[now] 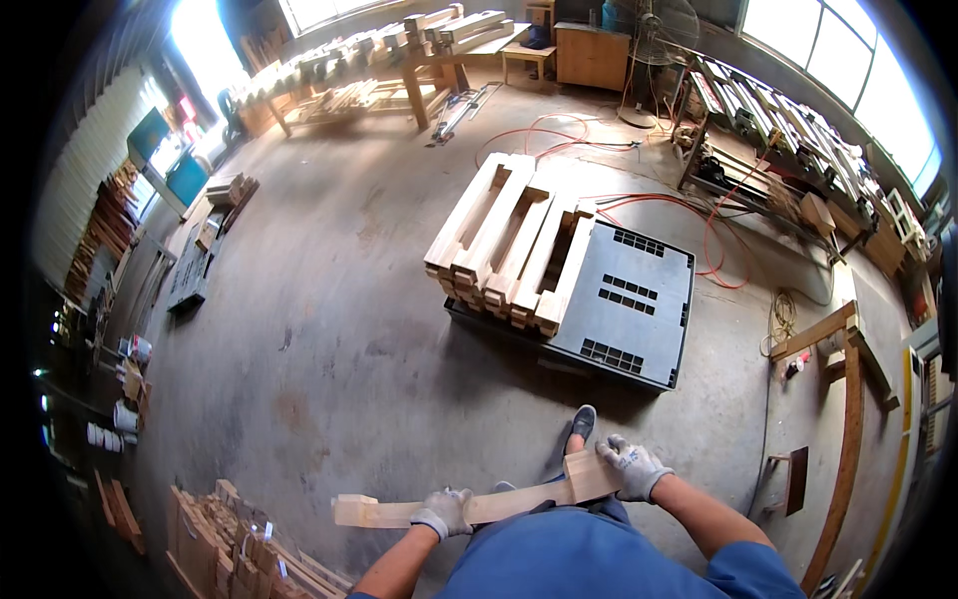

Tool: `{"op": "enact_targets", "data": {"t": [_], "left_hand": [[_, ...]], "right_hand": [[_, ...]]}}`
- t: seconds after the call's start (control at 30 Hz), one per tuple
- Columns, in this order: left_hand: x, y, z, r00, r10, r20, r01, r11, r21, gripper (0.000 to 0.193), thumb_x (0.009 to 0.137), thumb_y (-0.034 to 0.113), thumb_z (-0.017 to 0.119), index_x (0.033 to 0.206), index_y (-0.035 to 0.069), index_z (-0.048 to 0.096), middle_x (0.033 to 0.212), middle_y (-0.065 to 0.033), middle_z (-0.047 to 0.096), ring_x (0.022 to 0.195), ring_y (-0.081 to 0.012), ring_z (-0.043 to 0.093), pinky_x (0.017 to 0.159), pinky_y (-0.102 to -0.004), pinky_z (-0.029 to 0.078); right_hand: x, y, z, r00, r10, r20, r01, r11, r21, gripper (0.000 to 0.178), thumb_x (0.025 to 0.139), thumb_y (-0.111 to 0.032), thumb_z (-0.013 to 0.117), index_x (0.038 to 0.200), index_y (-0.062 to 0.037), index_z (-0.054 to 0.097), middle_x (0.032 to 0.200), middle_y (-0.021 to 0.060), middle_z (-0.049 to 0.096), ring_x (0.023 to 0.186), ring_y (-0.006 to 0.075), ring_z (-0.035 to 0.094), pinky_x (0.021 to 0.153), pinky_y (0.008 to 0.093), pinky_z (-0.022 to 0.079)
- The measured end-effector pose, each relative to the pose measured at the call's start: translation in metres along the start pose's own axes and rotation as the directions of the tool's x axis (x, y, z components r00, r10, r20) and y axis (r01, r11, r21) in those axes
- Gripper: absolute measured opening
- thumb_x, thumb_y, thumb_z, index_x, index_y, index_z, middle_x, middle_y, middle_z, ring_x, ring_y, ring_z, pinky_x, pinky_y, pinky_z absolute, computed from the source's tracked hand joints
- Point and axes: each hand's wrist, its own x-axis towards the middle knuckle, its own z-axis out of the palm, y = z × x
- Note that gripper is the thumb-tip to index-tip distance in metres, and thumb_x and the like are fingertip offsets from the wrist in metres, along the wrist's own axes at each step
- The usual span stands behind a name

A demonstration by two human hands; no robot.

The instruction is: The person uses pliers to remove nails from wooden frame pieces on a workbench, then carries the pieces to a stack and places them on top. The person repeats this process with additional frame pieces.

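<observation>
Across my waist lies a long pale wooden piece [521, 500] with a thicker block at each end. My left hand [445, 512], in a whitish work glove, is closed around it nearer its left end. At the right end block my right hand [636, 469], gloved alike, grips the wood with the thumb on top. Ahead stands a stack of similar pale wooden pieces [496, 262], laid side by side with gaps between them. It rests on the left part of a dark grey plastic pallet [667, 299].
Wood offcuts [215, 539] are piled at the lower left. Red hoses [718, 240] coil behind the pallet. To the right stand a wooden frame [851, 429] and a loaded rack [768, 150]. A timber-covered workbench [414, 90] is at the back; another dark pallet [190, 268] lies far left.
</observation>
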Motion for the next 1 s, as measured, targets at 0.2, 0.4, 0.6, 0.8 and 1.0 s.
{"op": "enact_targets", "data": {"t": [0.2, 0.4, 0.6, 0.8, 1.0], "left_hand": [[0.053, 0.011, -0.066, 0.999, -0.032, -0.007, 0.032, 0.996, 0.082, 0.070, 0.075, 0.051, 0.082, 0.129, 0.013, 0.060, 0.126, -0.0164, 0.072, 0.119, -0.0336, 0.068, 0.100, -0.0441, 0.056], [0.097, 0.040, -0.114, 0.992, -0.124, -0.007, 0.124, 0.992, -0.011, 0.077, 0.072, 0.055, 0.081, 0.132, 0.013, 0.061, 0.126, -0.0186, 0.071, 0.119, -0.0371, 0.068, 0.102, -0.0454, 0.054], [0.131, 0.060, -0.187, 0.990, -0.125, 0.056, 0.124, 0.992, 0.031, 0.070, 0.072, 0.047, 0.082, 0.129, 0.012, 0.062, 0.125, -0.0164, 0.072, 0.118, -0.0338, 0.069, 0.100, -0.0445, 0.055], [0.175, 0.049, -0.215, 0.999, -0.002, 0.047, -0.001, 0.998, 0.067, 0.069, 0.072, 0.044, 0.082, 0.129, 0.011, 0.062, 0.122, -0.0171, 0.073, 0.113, -0.0348, 0.070, 0.098, -0.0452, 0.056], [0.231, 0.020, -0.274, 0.993, 0.118, 0.012, -0.118, 0.989, 0.086, 0.072, 0.070, 0.043, 0.086, 0.133, 0.015, 0.062, 0.120, -0.0165, 0.074, 0.111, -0.0368, 0.071, 0.097, -0.0463, 0.056]], "right_hand": [[0.061, 0.056, -0.031, 0.990, -0.077, -0.117, 0.073, 0.997, -0.037, 0.092, 0.074, -0.022, 0.082, 0.156, -0.0140, 0.042, 0.152, 0.0220, 0.045, 0.124, 0.0427, 0.061, 0.105, 0.0469, 0.053], [0.106, 0.115, -0.119, 0.984, -0.157, -0.078, 0.152, 0.986, -0.065, 0.094, 0.073, -0.021, 0.082, 0.157, -0.0133, 0.040, 0.148, 0.0196, 0.047, 0.119, 0.0384, 0.064, 0.100, 0.0472, 0.055], [0.128, 0.157, -0.152, 0.991, -0.125, -0.049, 0.124, 0.992, -0.024, 0.095, 0.072, -0.021, 0.083, 0.157, -0.0125, 0.040, 0.147, 0.0193, 0.048, 0.119, 0.0383, 0.064, 0.100, 0.0471, 0.055], [0.134, 0.177, -0.152, 0.998, -0.045, -0.035, 0.046, 0.999, 0.023, 0.096, 0.073, -0.025, 0.084, 0.157, -0.0111, 0.039, 0.147, 0.0204, 0.047, 0.121, 0.0391, 0.062, 0.102, 0.0483, 0.054], [0.155, 0.176, -0.180, 0.993, 0.110, -0.045, -0.105, 0.989, 0.106, 0.094, 0.074, -0.024, 0.079, 0.158, -0.0104, 0.038, 0.157, 0.0228, 0.041, 0.134, 0.0404, 0.055, 0.112, 0.0468, 0.048]]}}
